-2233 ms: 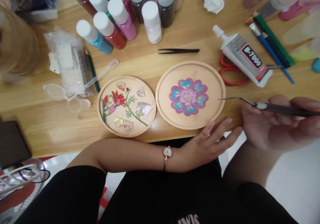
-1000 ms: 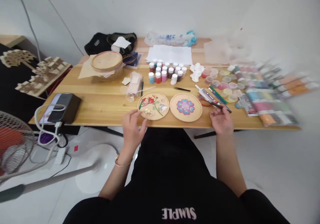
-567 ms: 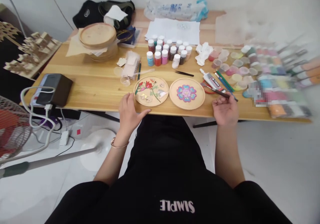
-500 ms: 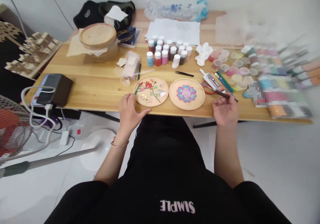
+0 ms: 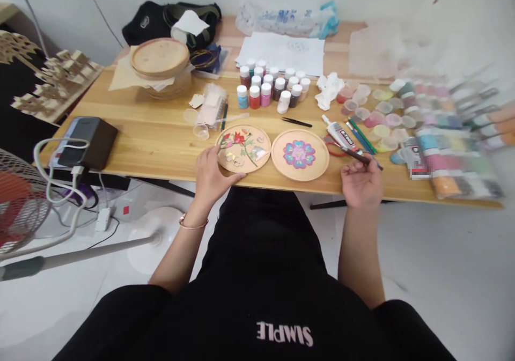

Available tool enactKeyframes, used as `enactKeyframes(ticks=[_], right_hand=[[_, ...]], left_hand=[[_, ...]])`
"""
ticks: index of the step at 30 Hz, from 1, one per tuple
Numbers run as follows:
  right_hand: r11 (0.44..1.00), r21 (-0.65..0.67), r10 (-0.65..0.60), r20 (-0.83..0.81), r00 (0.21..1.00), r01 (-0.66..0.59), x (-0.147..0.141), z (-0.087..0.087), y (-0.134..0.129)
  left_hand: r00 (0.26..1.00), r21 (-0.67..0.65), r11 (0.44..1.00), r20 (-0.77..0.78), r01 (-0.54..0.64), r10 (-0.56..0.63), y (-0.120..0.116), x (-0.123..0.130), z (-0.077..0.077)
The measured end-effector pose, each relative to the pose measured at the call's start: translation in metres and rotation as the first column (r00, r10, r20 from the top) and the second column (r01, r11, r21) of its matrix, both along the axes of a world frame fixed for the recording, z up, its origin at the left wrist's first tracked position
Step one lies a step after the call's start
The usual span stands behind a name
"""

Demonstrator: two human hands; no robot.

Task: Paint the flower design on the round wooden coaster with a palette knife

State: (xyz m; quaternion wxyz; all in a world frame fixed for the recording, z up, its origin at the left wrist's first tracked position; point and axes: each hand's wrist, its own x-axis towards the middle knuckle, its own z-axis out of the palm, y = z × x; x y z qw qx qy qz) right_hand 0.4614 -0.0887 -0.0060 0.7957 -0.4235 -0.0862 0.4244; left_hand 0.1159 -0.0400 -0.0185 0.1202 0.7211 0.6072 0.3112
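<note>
A round wooden plate (image 5: 263, 163) with red flowers and green stems lies at the table's front edge. My left hand (image 5: 211, 173) rests at its lower left rim, thumb stretched along the near side and fingers spread by the left side. To the right, almost touching it, is a second wooden plate (image 5: 277, 168) bearing a pink, blue and purple flower (image 5: 299, 153). Palm up beyond that plate, my right hand (image 5: 362, 184) has its fingers closed around a dark pen-like tool (image 5: 360, 157), which points left. Red-handled scissors (image 5: 333, 149) and a white glue tube (image 5: 341, 135) lie beside it.
Black tweezers (image 5: 296, 122) lie behind the plates, near several paint bottles (image 5: 265, 94). Small plastic cups (image 5: 374, 118) and bagged colours (image 5: 454, 160) crowd the right. Stacked wooden plates (image 5: 160, 58) and a dark box with cables (image 5: 94, 144) stand left.
The view has shifted slightly. Both hands keep nearly the same place, the left by the flowered plate and the right around the dark tool.
</note>
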Motion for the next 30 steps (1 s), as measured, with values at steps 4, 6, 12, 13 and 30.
enactKeyframes(ticks=[4, 6, 12, 13, 30], right_hand=[[1.0, -0.002, -0.016, -0.011, 1.0, 0.016, -0.002, 0.001, -0.001], [1.0, -0.005, -0.019, -0.015, 1.0, 0.019, -0.003, 0.001, -0.001], [0.999, -0.04, 0.0, -0.018, 1.0, -0.001, -0.002, 0.003, 0.001], [0.999, -0.046, -0.001, -0.018, 1.0, 0.0, -0.002, 0.003, 0.002], [0.999, -0.049, -0.012, 0.003, 1.0, 0.012, 0.002, 0.002, -0.001]], left_hand=[[1.0, 0.024, 1.0, -0.006, 0.008, -0.007, 0.0, -0.002, -0.002], [1.0, 0.027, 0.999, -0.005, 0.023, -0.023, -0.003, -0.003, -0.003], [1.0, 0.006, 1.0, 0.0, 0.007, -0.007, -0.01, -0.004, 0.001], [1.0, 0.003, 1.0, 0.002, 0.011, -0.011, -0.01, -0.004, 0.002], [1.0, 0.129, 0.992, -0.004, 0.003, -0.002, 0.019, -0.026, -0.002]])
